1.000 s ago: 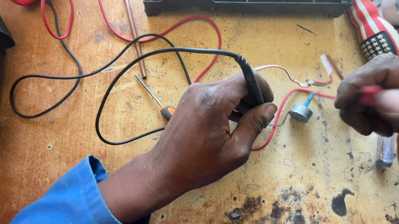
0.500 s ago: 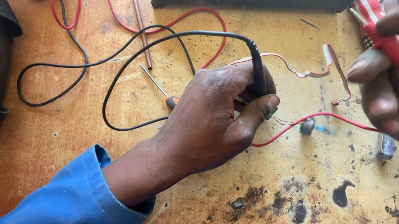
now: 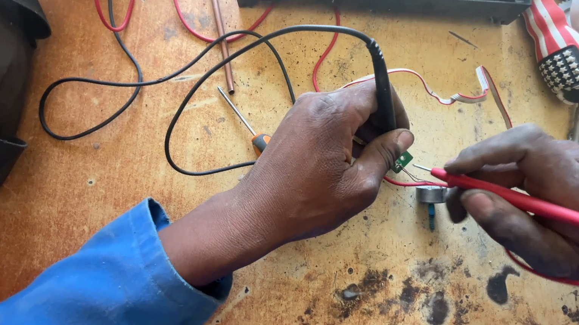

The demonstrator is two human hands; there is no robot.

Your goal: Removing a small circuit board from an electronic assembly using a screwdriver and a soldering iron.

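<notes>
Black probe stands pinched in the left hand, tip down on the small green circuit board, while the right hand closes round the red probe, its metal tip just right of that board; contacts hidden under fingers, the part below the board blurred

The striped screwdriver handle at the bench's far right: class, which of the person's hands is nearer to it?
Right. The right hand, holding the red probe, lies just below the striped screwdriver handle; the left hand, holding the black probe, sits farther away, across the bench.
</notes>
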